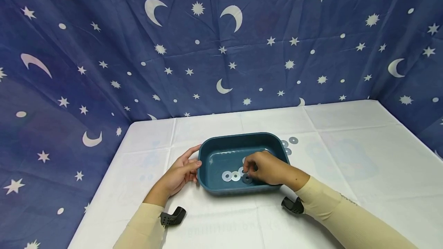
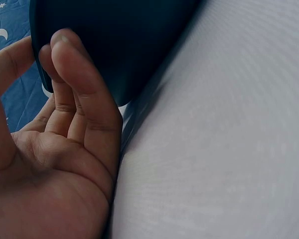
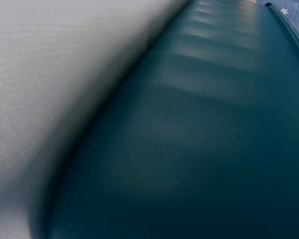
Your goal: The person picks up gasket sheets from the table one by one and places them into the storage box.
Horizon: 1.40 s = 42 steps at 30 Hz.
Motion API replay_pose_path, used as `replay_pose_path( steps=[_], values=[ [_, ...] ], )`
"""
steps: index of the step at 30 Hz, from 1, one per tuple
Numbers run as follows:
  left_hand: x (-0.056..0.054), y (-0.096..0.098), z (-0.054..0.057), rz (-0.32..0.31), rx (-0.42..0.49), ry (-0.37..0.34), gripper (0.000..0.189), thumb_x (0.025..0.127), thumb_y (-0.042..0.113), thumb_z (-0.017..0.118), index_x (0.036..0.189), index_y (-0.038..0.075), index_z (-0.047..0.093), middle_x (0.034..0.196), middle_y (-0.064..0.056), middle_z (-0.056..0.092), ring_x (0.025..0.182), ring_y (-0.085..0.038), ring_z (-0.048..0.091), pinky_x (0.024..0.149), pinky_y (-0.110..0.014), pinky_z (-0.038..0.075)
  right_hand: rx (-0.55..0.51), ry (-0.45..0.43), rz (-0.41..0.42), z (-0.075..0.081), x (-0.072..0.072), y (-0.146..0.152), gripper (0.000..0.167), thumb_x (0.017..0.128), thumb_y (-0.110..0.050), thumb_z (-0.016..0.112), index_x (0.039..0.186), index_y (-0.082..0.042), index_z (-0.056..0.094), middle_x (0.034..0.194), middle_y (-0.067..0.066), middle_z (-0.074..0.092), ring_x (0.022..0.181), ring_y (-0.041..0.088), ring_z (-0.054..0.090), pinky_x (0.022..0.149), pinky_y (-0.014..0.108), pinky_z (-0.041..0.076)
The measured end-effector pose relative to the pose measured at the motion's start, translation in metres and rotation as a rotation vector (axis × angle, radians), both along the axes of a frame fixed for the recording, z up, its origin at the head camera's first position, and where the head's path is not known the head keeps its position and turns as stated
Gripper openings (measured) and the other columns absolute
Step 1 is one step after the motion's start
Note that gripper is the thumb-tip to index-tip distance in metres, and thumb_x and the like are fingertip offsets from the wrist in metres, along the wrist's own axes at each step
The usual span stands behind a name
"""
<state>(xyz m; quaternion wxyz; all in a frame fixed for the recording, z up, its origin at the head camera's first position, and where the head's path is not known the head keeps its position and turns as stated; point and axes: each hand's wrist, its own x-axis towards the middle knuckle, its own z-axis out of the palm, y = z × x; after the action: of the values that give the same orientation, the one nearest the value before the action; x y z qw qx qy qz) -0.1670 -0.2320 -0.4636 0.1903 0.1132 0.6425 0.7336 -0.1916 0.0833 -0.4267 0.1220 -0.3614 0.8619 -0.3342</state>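
Observation:
A dark teal tray (image 1: 221,193), rectangular with rounded corners, stands on the white cloth. My left hand (image 1: 180,174) rests against its left end from outside, with the thumb at the rim and relaxed fingers on the wall; the left wrist view shows these fingers (image 2: 84,74) close. Inside the tray is my right hand (image 1: 268,168), fingers curled downward, fingertips right at a group of flat ring washers (image 1: 227,176). A darker, blurred washer (image 1: 247,178) lies just under them; I cannot tell whether they pinch it. The right wrist view shows only the tray wall (image 3: 189,139) and cloth.
Several more washers (image 1: 293,140) lie on the white cloth (image 1: 360,187) beyond the tray's right end, partly behind its rim. A blue curtain (image 1: 207,64) with moons and stars hangs behind the table. Black wrist mounts (image 1: 173,216) sit near both hands.

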Motion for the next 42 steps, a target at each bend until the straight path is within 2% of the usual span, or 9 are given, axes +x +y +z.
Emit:
replay_pose_path(
  steps=[19, 30, 38, 42],
  values=[
    [0.000, -0.001, 0.000, 0.002, -0.004, -0.001, 0.070, 0.101, 0.013, 0.056, 0.159, 0.015, 0.018, 0.086, 0.003, 0.064, 0.062, -0.008, 0.060, 0.056, -0.020, 0.052, 0.036, 0.051, -0.005, -0.003, -0.001, -0.002, 0.011, 0.085, 0.002, 0.072, 0.086, -0.009, 0.068, 0.071, -0.008, 0.057, 0.068, 0.003, 0.050, 0.064, 0.020, 0.046],
    [0.000, 0.000, 0.000, -0.002, -0.004, 0.004, 0.069, 0.101, 0.012, 0.055, 0.159, 0.015, 0.018, 0.086, 0.003, 0.064, 0.062, -0.007, 0.061, 0.056, -0.020, 0.052, 0.034, 0.020, -0.016, -0.001, -0.001, 0.000, 0.012, 0.087, 0.003, 0.069, 0.088, -0.009, 0.068, 0.073, -0.005, 0.058, 0.068, 0.005, 0.051, 0.063, 0.020, 0.045],
    [0.000, 0.000, 0.000, 0.001, 0.002, 0.005, 0.069, 0.101, 0.011, 0.054, 0.159, 0.014, 0.018, 0.085, 0.003, 0.064, 0.062, -0.007, 0.061, 0.056, -0.020, 0.052, -0.012, 0.049, -0.028, 0.002, 0.000, -0.002, 0.005, 0.089, -0.005, 0.072, 0.089, -0.009, 0.068, 0.073, -0.007, 0.059, 0.064, 0.003, 0.050, 0.061, 0.020, 0.046],
    [0.000, 0.000, 0.000, -0.004, 0.000, 0.004, 0.068, 0.101, 0.011, 0.054, 0.159, 0.015, 0.018, 0.086, 0.002, 0.063, 0.063, -0.007, 0.061, 0.056, -0.020, 0.052, -0.049, 0.055, -0.059, 0.009, 0.001, 0.001, 0.004, 0.091, -0.013, 0.073, 0.090, -0.011, 0.070, 0.077, -0.007, 0.062, 0.062, 0.006, 0.051, 0.057, 0.020, 0.045]
  ],
)
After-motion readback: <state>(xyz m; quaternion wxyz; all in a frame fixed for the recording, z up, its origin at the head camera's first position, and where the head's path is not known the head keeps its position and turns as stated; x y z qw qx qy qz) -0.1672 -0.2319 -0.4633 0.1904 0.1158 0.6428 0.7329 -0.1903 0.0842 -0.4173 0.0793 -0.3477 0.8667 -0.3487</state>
